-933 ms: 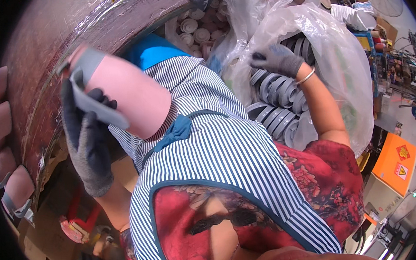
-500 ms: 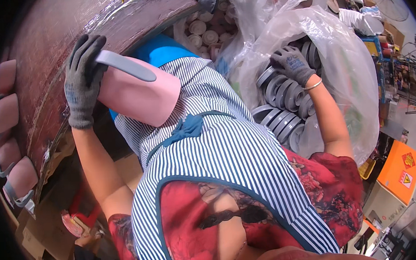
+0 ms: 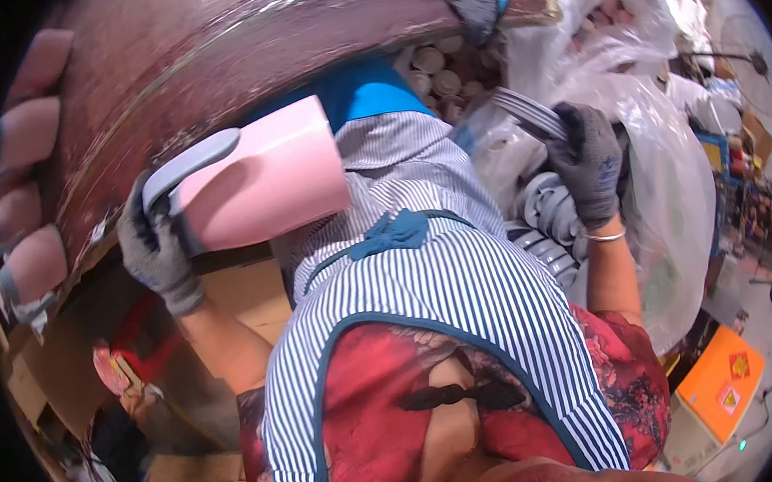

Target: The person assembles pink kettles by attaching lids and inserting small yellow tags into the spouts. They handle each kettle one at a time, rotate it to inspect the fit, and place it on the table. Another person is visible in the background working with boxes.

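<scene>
Lifted since earlier, the right hand [image 3: 592, 166] clasps grey rings [image 3: 528, 112], seemingly several though blurred, over the plastic bag [image 3: 669, 210]; the pink jug [image 3: 268, 178] points sideways from the left hand [image 3: 156, 252], which grips its handle end, forearm slanting upward.

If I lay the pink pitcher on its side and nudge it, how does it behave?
Probably stiff: the pink pitcher shows a smooth, undented wall. Likely fairly light for its size, since only the left hand is on it. Its rounded body may roll, though the protruding grey handle would probably stop it partway.
</scene>
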{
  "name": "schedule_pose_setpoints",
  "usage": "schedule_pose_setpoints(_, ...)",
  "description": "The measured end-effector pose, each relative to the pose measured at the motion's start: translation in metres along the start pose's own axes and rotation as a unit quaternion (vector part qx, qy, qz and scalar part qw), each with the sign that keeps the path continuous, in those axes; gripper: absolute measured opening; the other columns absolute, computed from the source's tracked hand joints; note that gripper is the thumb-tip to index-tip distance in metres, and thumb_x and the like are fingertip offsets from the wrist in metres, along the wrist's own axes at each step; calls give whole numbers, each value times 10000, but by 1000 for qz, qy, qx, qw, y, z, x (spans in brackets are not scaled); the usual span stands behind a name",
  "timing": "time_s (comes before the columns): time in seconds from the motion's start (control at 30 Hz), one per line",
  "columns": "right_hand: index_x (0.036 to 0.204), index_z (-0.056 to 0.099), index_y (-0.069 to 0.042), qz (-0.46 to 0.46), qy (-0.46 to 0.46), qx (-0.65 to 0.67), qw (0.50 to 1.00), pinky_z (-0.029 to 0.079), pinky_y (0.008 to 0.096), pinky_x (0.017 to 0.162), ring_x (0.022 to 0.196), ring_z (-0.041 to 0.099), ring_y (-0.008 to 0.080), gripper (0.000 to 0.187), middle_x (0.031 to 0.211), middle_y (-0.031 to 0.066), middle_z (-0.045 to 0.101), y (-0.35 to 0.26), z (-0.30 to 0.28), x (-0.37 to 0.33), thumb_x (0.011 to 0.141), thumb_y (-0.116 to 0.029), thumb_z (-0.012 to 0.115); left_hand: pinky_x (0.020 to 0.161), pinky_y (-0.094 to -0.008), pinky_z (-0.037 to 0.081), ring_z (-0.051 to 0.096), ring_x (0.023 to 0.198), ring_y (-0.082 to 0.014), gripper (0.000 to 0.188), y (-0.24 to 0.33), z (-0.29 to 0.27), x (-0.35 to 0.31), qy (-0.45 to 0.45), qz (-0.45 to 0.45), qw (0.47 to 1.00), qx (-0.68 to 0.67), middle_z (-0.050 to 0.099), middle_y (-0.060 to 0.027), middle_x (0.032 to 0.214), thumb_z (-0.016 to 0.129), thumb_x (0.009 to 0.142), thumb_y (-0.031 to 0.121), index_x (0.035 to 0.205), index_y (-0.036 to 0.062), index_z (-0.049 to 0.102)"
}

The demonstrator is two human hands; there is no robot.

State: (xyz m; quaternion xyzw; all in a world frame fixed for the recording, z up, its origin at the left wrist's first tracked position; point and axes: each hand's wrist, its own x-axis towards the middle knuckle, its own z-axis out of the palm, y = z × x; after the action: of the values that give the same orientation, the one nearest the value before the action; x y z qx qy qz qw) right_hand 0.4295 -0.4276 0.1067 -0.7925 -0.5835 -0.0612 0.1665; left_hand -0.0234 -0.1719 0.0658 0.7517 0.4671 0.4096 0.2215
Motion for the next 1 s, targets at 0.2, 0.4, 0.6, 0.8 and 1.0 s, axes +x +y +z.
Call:
schedule_pose_setpoints(0.2,1184,647,-123,-171,-148,75,971,147,670,1135,1372,348,395,667,1487,147,437,-104,117,34,702,-573,745,966,-303,475,634,1061,-154,292,-2,-7,-11,58,-100,992,-46,696,-90,1173,609,958,54,1243,-6,642)
schedule_pose_setpoints(0.4,1298,616,-136,-81,-103,109,985,129,626,1158,1424,298,398,741,1532,161,387,-107,152,35,737,-610,719,943,-294,484,629,1049,-147,301,-33,-19,-36,77,-184,975,-103,674,-75,1182,609,966,60,1262,10,632)
schedule_pose_setpoints(0.6,1436,512,-178,-47,-115,225,967,261,537,1155,1431,316,392,805,1547,176,363,-95,150,53,759,-544,748,851,-243,479,602,950,-101,300,-10,8,-31,49,-230,963,-134,667,-37,1067,566,979,61,1272,9,608)
schedule_pose_setpoints(0.8,1435,489,-22,-149,-53,527,835,286,499,1157,1440,337,414,917,1540,223,368,-132,75,83,722,-537,748,814,-247,481,612,895,-100,264,19,23,-17,4,-270,926,-262,690,-41,997,591,992,122,1224,2,625)
schedule_pose_setpoints(1.0,1436,495,-68,-300,66,438,845,340,534,1113,1373,409,458,736,1517,260,386,-123,80,82,833,-448,680,840,-260,488,619,893,-106,265,40,20,2,-32,-254,940,-226,692,-49,1016,595,991,119,1221,-9,625)
